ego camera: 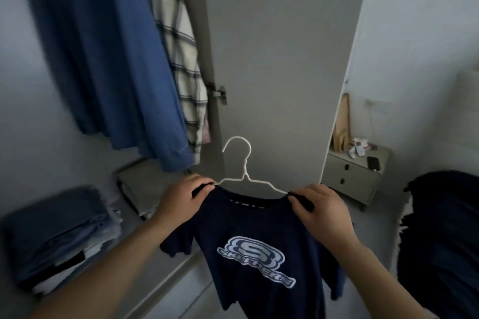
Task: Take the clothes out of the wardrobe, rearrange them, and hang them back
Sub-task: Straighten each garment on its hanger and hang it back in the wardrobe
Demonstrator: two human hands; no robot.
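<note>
The navy T-shirt [248,235] sits on a white wire hanger [245,179], held out in front of the open wardrobe. The left hand [181,197] pinches the shirt's shoulder at 9 o'clock from the hanger's neck, fingers curled over cloth and wire; the right hand [321,210] does the same at 3 o'clock. So the hanger's long axis runs from hand to hand, 9 to 3, and the shirt drapes down toward 6 with its printed logo facing up at us.

The hook [238,147] points to 12 o'clock, with its opening toward 9. The hanging clothes, a blue shirt [108,59] and a checked shirt [176,59], lie up at 10 to 11 o'clock from the hook, so the left hand is the nearer one to them. The rail itself is out of sight above. Reaching it looks like a lift up and leftward. Folded stacks [59,230] rest at 8 o'clock.
</note>
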